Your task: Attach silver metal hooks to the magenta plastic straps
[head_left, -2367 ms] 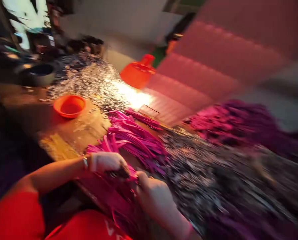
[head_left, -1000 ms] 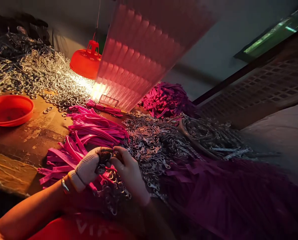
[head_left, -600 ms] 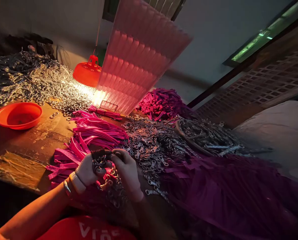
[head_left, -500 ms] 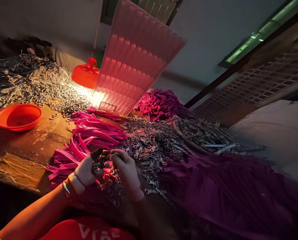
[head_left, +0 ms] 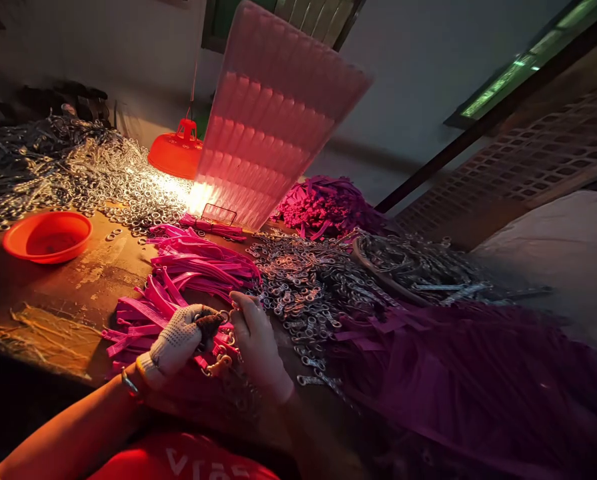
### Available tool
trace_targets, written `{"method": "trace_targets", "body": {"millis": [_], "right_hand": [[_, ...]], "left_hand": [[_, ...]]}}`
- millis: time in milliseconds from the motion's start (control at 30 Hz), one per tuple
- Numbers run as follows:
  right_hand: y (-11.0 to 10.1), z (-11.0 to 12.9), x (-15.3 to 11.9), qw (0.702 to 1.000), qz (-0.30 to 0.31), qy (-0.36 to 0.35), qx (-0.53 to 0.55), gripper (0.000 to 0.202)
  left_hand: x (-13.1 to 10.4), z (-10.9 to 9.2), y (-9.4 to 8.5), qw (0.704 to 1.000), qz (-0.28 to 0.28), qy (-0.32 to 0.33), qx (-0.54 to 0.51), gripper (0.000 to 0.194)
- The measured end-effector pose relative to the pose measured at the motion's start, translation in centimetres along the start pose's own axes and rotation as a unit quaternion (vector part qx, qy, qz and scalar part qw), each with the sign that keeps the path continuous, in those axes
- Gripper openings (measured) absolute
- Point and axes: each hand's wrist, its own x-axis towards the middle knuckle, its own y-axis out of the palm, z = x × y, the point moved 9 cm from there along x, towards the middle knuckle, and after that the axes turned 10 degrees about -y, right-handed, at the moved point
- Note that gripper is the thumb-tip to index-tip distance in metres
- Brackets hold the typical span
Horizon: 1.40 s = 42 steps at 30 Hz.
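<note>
My left hand (head_left: 181, 337), in a dotted white work glove with dark fingertips, is closed round a small metal ring piece (head_left: 224, 317). Close beside it, my right hand (head_left: 258, 340) has its fingertips bent together at the ring; whether they grip it is hidden. Pink straps (head_left: 203, 263) lie behind and left of my hands, and more pink pieces with metal ends hang below them. A heap of metal ring links (head_left: 303, 287) spreads to the right of my fingers.
A red bowl (head_left: 48, 239) stands at the left, before a big pile of metal links (head_left: 88, 167). A red lamp (head_left: 175, 150) hangs by a translucent pink panel (head_left: 283, 113). Purple straps (head_left: 458, 373) cover the right; a pink bundle (head_left: 328, 207) lies behind.
My left hand has turned so that the back of its glove shows, and its fingers have closed. My right hand stays beside it. The view has shifted slightly.
</note>
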Motion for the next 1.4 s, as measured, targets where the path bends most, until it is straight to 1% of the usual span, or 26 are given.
{"method": "trace_targets", "body": {"millis": [67,133,200,267,367,433,533,600,667,767,800,867,900,967,1033,1100,1167,1200,1233,1300,1367,1400], "right_hand": [[0.1,-0.2,0.3,0.999,0.04,-0.001,0.023,0.032],[1.1,0.0,0.4,0.992,0.099,-0.002,0.079,0.03],[2.3,0.7,0.3,0.981,0.149,-0.02,0.119,0.028],[2.9,1.0,0.3,0.981,0.154,-0.029,0.115,0.024],[2.9,0.5,0.3,0.99,0.132,-0.025,0.035,0.018],[3.0,0.3,0.4,0.987,0.149,-0.034,-0.051,0.017],[3.2,0.2,0.9,0.959,0.202,-0.063,-0.19,0.016],[3.2,0.4,1.4,0.936,0.229,-0.083,-0.255,0.016],[3.4,0.9,1.8,0.923,0.245,-0.103,-0.279,0.018],[4.1,1.8,2.2,0.913,0.237,-0.128,-0.306,0.022],[4.5,2.0,2.3,0.909,0.229,-0.132,-0.321,0.02],[5.5,1.8,2.7,0.91,0.219,-0.123,-0.329,0.019],[6.2,1.4,3.1,0.918,0.223,-0.113,-0.308,0.021],[8.0,0.3,4.6,0.939,0.24,-0.087,-0.229,0.023],[9.8,-0.7,7.2,0.95,0.243,-0.087,-0.175,0.022],[12.2,-1.3,10.2,0.94,0.251,-0.13,-0.192,0.025],[14.9,-1.8,12.6,0.915,0.276,-0.184,-0.229,0.025],[16.2,-2.1,13.5,0.903,0.291,-0.203,-0.24,0.024],[17.2,-2.3,14.1,0.896,0.302,-0.214,-0.246,0.023],[18.1,-2.7,14.7,0.893,0.307,-0.218,-0.247,0.021],[17.8,-2.6,14.5,0.892,0.302,-0.223,-0.252,0.022],[17.0,-2.2,14.2,0.897,0.288,-0.226,-0.246,0.022]], "left_hand": [[-0.1,-0.4,0.1,0.999,0.022,-0.014,0.018,0.035],[0.0,-0.1,0.3,0.998,0.043,-0.04,-0.009,0.031],[0.4,0.6,0.4,0.996,0.048,-0.057,-0.039,0.026],[0.9,1.6,0.1,0.996,0.032,-0.073,-0.047,0.026],[1.7,2.9,-0.7,0.992,-0.003,-0.104,-0.066,0.031],[1.9,2.8,-1.2,0.993,-0.01,-0.097,-0.064,0.032],[2.1,1.2,-1.1,0.998,0.019,-0.041,0.035,0.031],[2.3,0.7,-0.7,0.995,0.043,-0.021,0.084,0.029],[2.9,1.1,-0.9,0.997,0.046,-0.046,0.04,0.024],[3.8,2.6,-1.7,0.988,0.039,-0.107,-0.101,0.015],[4.1,2.9,-2.1,0.984,0.034,-0.112,-0.138,0.013],[4.6,2.5,-3.5,0.981,0.012,-0.081,-0.174,0.015],[4.8,2.0,-4.6,0.982,-0.007,-0.055,-0.179,0.019],[5.1,0.9,-7.0,0.981,-0.051,-0.009,-0.185,0.026],[5.0,0.0,-9.8,0.974,-0.099,0.017,-0.203,0.026],[4.5,-0.8,-12.6,0.964,-0.152,0.028,-0.216,0.021],[3.4,-1.3,-15.0,0.957,-0.199,0.034,-0.21,0.014],[2.8,-1.5,-15.9,0.955,-0.216,0.034,-0.202,0.014],[2.2,-1.5,-16.5,0.954,-0.227,0.034,-0.192,0.018],[1.3,-1.3,-17.0,0.955,-0.234,0.026,-0.183,0.024],[0.9,-0.7,-16.7,0.957,-0.229,0.013,-0.18,0.024],[0.9,-0.4,-16.3,0.958,-0.22,0.007,-0.182,0.026]]}}
